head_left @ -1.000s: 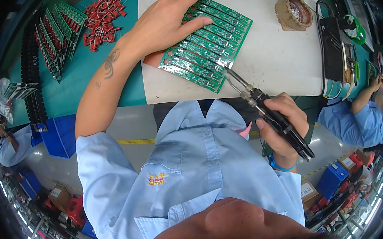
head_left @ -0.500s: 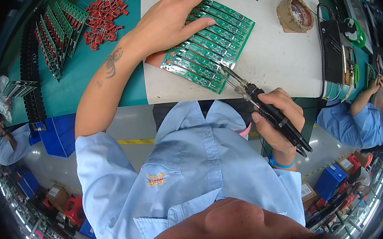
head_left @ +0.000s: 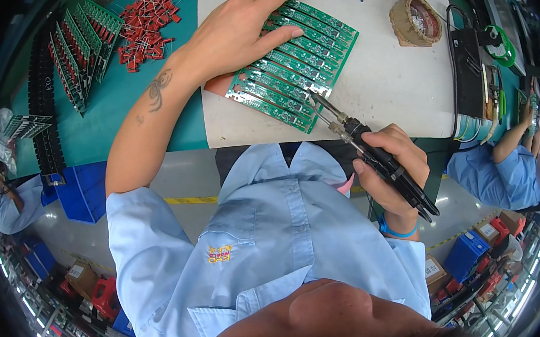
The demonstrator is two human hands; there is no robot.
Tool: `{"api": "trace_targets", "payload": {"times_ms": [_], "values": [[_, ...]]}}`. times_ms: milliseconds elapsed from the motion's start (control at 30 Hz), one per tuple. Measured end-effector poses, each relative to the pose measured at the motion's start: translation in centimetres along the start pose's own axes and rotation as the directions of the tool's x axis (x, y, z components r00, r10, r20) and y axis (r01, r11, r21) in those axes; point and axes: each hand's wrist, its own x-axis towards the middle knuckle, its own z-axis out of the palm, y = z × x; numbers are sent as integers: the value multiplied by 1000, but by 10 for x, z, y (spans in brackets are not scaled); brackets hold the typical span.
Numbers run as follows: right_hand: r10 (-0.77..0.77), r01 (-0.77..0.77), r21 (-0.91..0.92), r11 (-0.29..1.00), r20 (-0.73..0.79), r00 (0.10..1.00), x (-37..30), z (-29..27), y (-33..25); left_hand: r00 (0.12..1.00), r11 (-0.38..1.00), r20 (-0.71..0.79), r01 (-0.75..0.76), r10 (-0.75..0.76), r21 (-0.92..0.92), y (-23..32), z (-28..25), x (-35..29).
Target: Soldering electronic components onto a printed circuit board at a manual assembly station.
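A green circuit board panel [head_left: 292, 64], made of several long narrow strips, lies tilted on the white sheet. Its left edge is in the grip of my left hand [head_left: 247, 28], with the thumb laid across the top and the fingers reaching to the far corner. My right hand [head_left: 395, 170] is wrapped round a black soldering iron [head_left: 386, 159] that has a thin metal feed tube alongside its tip. That tip meets the panel near its right edge, toward the near side; contact with a single joint is too small to make out.
Red components with wire leads [head_left: 147, 26] are heaped left of the sheet. Further left, filled boards [head_left: 84, 49] stand in a black rack [head_left: 45, 97]. A round tip-cleaning pot [head_left: 416, 21] and a black iron stand [head_left: 470, 70] are at right. Co-workers sit on both sides.
The soldering iron's tip has shifted very slightly left on the panel. My left hand and the panel stay put. Co-workers at both sides have moved their hands and heads.
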Motion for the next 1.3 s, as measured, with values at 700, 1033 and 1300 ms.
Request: {"api": "trace_targets", "payload": {"times_ms": [700, 1033, 1300], "values": [[-34, 34, 10, 999, -46, 998, 2, -5, 16, 998, 999, -39, -40, 40, 18, -5, 5, -1], [-30, 31, 24, 999, -42, 999, 3, -4, 18, 997, 999, -55, -45, 46, 13, -6, 6, -2], [-23, 23, 3, 1000, -41, 999, 3, -3, 16, 999, 1000, -32, -24, 24, 11, -3, 3, -1]]}}
